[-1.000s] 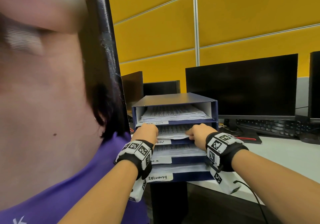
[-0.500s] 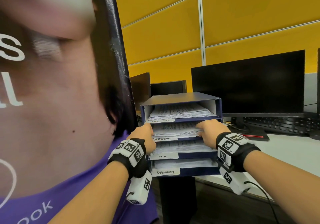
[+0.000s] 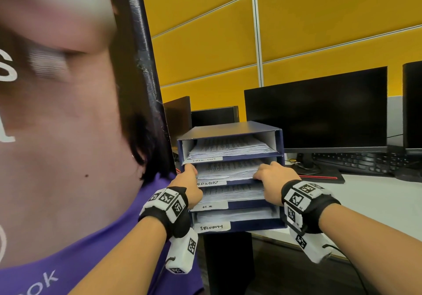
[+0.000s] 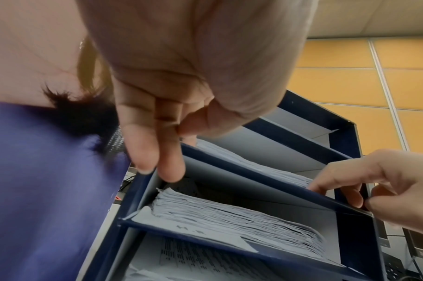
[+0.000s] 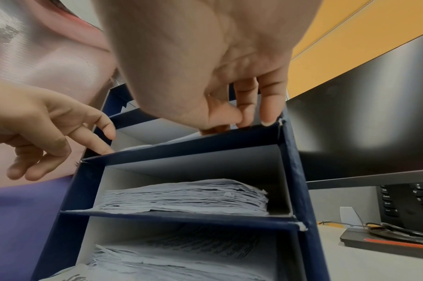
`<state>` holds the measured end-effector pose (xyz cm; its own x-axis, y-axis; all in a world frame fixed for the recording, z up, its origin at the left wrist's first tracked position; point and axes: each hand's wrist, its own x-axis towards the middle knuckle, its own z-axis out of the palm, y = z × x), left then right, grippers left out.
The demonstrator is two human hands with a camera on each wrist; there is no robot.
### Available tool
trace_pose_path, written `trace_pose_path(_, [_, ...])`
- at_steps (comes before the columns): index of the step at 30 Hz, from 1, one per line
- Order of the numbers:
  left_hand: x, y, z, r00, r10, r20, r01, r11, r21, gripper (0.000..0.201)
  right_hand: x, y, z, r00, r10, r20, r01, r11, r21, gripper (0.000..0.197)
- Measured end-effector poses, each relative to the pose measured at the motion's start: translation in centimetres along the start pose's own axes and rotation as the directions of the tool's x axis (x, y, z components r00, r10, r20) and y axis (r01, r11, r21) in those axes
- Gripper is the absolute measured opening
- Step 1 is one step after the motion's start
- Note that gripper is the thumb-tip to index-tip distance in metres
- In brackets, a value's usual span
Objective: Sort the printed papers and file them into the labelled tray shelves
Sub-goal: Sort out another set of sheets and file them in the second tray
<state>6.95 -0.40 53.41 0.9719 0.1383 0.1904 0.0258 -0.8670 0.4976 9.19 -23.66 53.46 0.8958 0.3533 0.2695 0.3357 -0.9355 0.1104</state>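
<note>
A navy tray unit (image 3: 228, 130) stands on the desk corner with four shelves labelled Task list, Admin, H.R and Security, each holding printed papers. Both hands are at the Admin shelf. My left hand (image 3: 189, 177) touches the unit's left wall (image 4: 143, 190) at that shelf's front edge with fairly straight fingers (image 4: 172, 171). My right hand (image 3: 271, 176) rests its fingertips (image 5: 268, 119) on the right end of the same edge, beside the Admin stack (image 3: 226, 170). Neither hand holds a sheet. Below lie the H.R stack (image 5: 186, 195) and the Security papers (image 3: 233, 214).
A tall black-edged panel (image 3: 68, 157) printed with a person in a purple shirt stands close on the left. Behind the unit are a dark monitor (image 3: 315, 112), a keyboard (image 3: 356, 162) and a second screen (image 3: 413, 105). The grey desk (image 3: 376, 199) stretches to the right.
My right hand has slid from the middle of the Admin stack to its right end. The left hand has stayed at the left end. The head view has shifted slightly.
</note>
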Motion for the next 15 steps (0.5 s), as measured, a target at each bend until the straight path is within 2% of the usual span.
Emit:
trace_pose_path(5, [0.2,0.0,0.4,1.000,0.002,0.031,-0.003,1.000,0.031,0.051,0.4,0.0,0.4,1.000,0.015,0.011,-0.015,1.000,0.007,0.043])
trace_pose_path(8, [0.2,-0.3,0.5,1.000,0.008,0.011,-0.008,1.000,-0.014,0.049,0.6,0.1,0.5,1.000,0.015,0.010,-0.015,1.000,0.011,0.044])
trace_pose_path(12, [0.5,-1.2,-0.1,0.986,0.021,-0.166,-0.038,0.994,-0.098,0.037,0.3,0.3,0.2,0.996,0.082,-0.038,-0.078,0.993,0.092,0.046])
trace_pose_path(13, [0.4,-1.2,-0.3,0.985,0.009,-0.174,-0.034,0.990,-0.140,0.036,0.1,0.4,0.0,0.990,0.123,-0.066,-0.112,0.983,0.142,0.047])
trace_pose_path(15, [-0.2,-0.6,-0.6,0.996,-0.030,-0.081,0.013,0.979,-0.203,0.042,-0.3,0.4,-0.6,0.978,0.192,-0.077,-0.170,0.958,0.229,0.047])
